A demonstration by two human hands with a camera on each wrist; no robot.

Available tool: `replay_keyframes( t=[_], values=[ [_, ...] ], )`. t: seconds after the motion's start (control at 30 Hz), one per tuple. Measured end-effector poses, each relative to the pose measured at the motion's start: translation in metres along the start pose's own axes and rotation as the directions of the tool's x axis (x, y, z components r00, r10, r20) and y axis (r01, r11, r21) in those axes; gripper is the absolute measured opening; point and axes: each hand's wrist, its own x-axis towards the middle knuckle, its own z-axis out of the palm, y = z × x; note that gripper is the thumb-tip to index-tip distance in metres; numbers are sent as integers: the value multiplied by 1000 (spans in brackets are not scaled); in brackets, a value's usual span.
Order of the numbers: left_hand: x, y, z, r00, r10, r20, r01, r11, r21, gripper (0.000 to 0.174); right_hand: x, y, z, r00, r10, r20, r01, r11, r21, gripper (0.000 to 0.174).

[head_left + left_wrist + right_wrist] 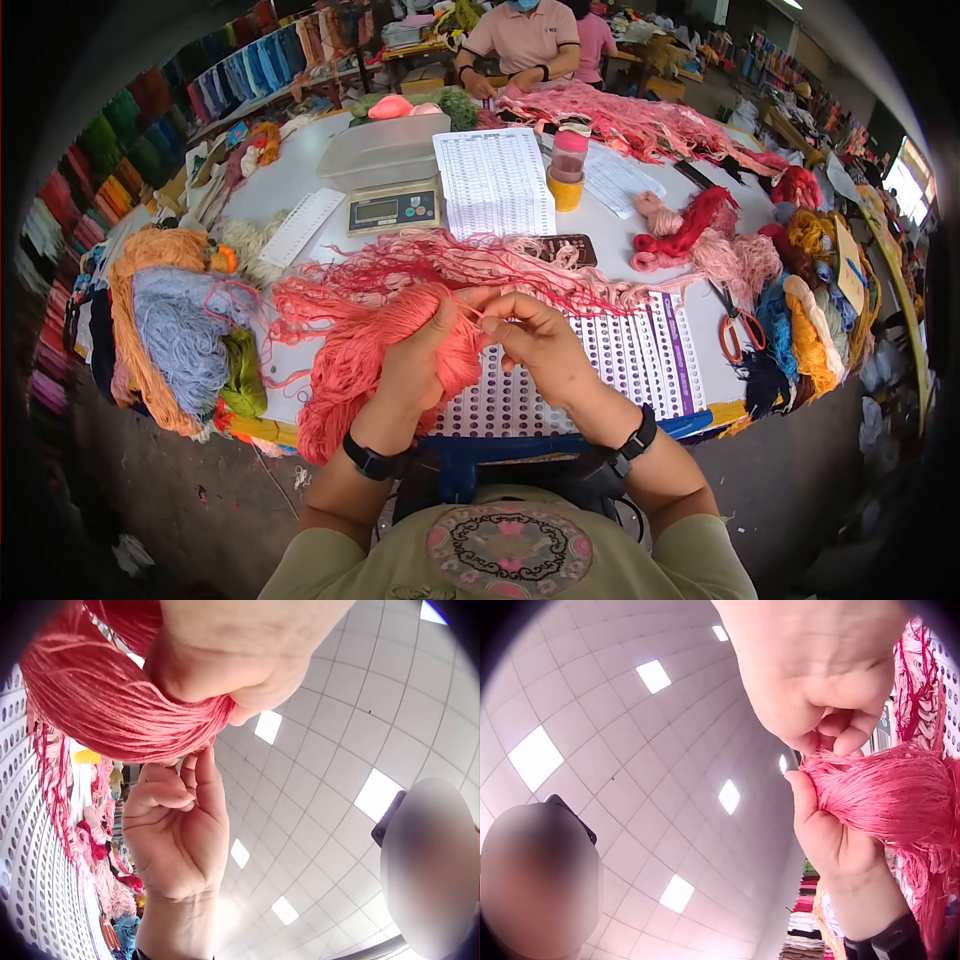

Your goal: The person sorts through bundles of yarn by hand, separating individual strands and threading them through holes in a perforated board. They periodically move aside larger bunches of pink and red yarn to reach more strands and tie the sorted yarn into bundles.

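Observation:
A thick coral-pink skein of yarn (345, 365) hangs from my left hand (412, 365), whose fingers and thumb are wrapped round its gathered end. My right hand (545, 350) meets it from the right, thumb and forefinger pinching thin strands at the skein's edge. Seen from the left wrist, the yarn loop (120, 705) bulges below the left hand, with the right hand's (180, 840) curled fingertips at its underside. In the right wrist view, the strands (892, 791) fan out from between the two hands.
Beneath my hands lies a white board with rows of holes (600, 360). Loose pink and red yarn (430, 262) stretches behind it. A scale (394, 208), printed sheets (494, 180) and a pink-lidded jar (569, 165) stand farther back. Orange-handled scissors (738, 335) lie right; a person (525, 45) works opposite.

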Motion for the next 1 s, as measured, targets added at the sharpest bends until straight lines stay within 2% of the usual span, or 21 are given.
replay_keyframes(
  t=[0.03,0.1,0.17,0.23,0.3,0.37,0.43,0.53,0.63,0.67,0.7,0.73,0.77,0.83,0.87,0.9,0.93,0.97,1.0],
  values=[
    [-1,0,2,1000,1,-1,-1,1000,-1,49,0,-2,1,1000,22,-8,-22,997,69,8],
    [-2,1,9,989,50,-136,-24,982,187,35,0,-2,0,999,53,0,-53,992,112,8],
    [-1,-3,4,989,56,-139,-28,981,193,33,0,-1,-4,997,82,9,-83,985,154,8],
    [0,-6,-1,988,60,-141,-31,980,199,31,2,2,-8,991,131,1,-124,930,345,9],
    [2,-7,-4,996,10,-89,-10,1000,-1,30,3,4,-11,992,125,6,-121,952,282,10],
    [2,-5,1,995,-6,-95,4,1000,-26,29,3,2,-10,993,116,12,-116,969,216,10],
    [3,-4,6,995,-22,-99,18,999,-50,29,2,-3,-2,999,26,-37,-29,996,-85,10],
    [4,-5,6,998,-29,-48,27,998,-49,30,2,7,-4,1000,1,-30,-5,987,-161,10],
    [5,-8,1,999,-20,-47,21,1000,20,31,3,5,-3,998,-38,-59,33,997,-70,8],
    [6,-9,3,997,16,-75,-8,995,100,32,2,2,-3,998,-36,-59,32,997,-71,8],
    [8,-10,4,993,53,-101,-34,983,179,32,-1,-3,-5,998,45,-50,-41,996,75,7],
    [9,-7,4,993,52,-103,-33,984,177,32,-2,-7,-7,992,124,-31,-115,969,217,7],
    [11,-3,4,996,7,-90,4,993,116,32,-3,-9,-11,991,130,-32,-120,969,217,7],
    [10,10,2,996,-44,-77,48,998,47,31,-4,-12,-21,963,238,130,-256,956,143,6],
    [7,21,-2,984,-154,-95,152,988,-21,29,-5,-12,-28,996,93,5,-93,991,93,5],
    [4,29,-10,959,-264,-105,255,963,-91,28,-5,-13,-38,992,-62,-112,64,998,21,5],
    [1,37,-23,972,-219,-91,202,966,-163,25,2,-7,-59,917,-227,-328,172,967,-188,4],
    [-2,45,-38,982,-172,-81,149,961,-234,23,1,-9,-83,874,-254,-414,244,967,-79,7],
    [-4,54,-53,985,-121,-122,80,951,-298,19,0,-20,-94,802,-192,-566,282,957,75,11]
  ],
)
